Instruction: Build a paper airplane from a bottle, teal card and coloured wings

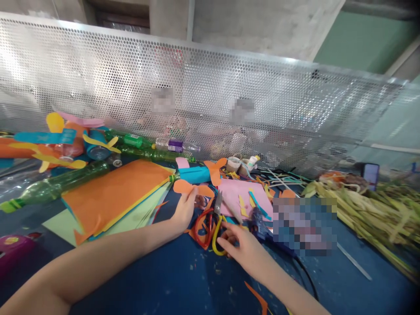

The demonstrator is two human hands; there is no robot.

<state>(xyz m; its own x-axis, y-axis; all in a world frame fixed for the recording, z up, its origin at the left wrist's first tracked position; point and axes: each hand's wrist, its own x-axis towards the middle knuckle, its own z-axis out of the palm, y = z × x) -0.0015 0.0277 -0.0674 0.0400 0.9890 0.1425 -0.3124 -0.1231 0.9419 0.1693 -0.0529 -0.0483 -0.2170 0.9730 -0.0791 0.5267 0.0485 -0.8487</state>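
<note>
An orange paper propeller shape (192,188) with rounded blades is pinched in my left hand (186,208), just above the tabletop. Scissors with a yellow handle (216,240) lie close by, and the curled fingers of my right hand (238,240) are at that handle loop. A red scissor handle (202,229) sits to its left; whether both loops belong to one pair I cannot tell. Grey blades (218,203) point away from me. Behind my left hand lies a blue paper-wrapped bottle (194,174) with an orange paper propeller (215,170) at its end.
Orange paper sheets (124,192) lie left, beside a green bottle (65,183) and paper-decorated bottles (98,148). Pink paper (244,197) with scraps and a dark blue glue gun (260,223) with a cord are right. Dry husks (370,223) cover the far right. A perforated metal panel (210,87) stands behind.
</note>
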